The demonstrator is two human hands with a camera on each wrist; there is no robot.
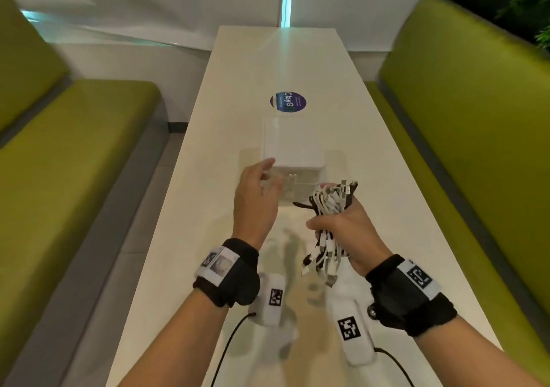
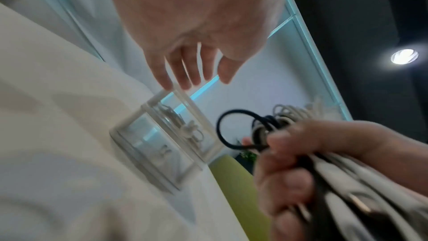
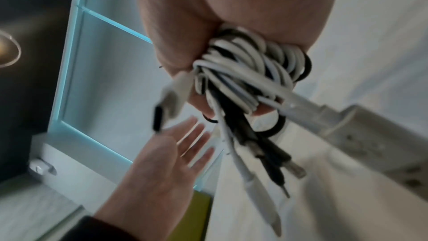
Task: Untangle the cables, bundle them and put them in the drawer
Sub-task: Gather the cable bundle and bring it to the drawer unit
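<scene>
The right hand [image 1: 342, 229] is nearest the person, its fingers curled round the cable bundle [image 1: 329, 214], a mix of white and black leads gripped at mid-length. The bundle's long axis runs roughly near to far: one end of connector plugs hangs back toward the wrist, and the other end points forward toward the drawer unit [image 1: 290, 148]. A black loop [image 2: 234, 127] projects from the forward end (whether it is a tie or simply a cable turn cannot be determined). Beside it and slightly farther out, the left hand [image 1: 257, 196] holds nothing; its fingers are extended and relaxed, with the fingertips [image 2: 166, 82] at the near upper edge of the drawer unit, touching or very nearly so. The drawer unit is a small translucent white box standing on the table [image 1: 387, 208], just ahead of both hands. Its small front handle [image 1: 292, 176] faces the person and lies between the two hands. In the blurred left wrist view some white items show through its front panel. The left hand is the nearer hand to the drawer front, so opening probably falls to it. The bundle would then travel forward and slightly left to enter. Beyond the unit, a round blue sticker [image 1: 288, 101] lies on the table.
</scene>
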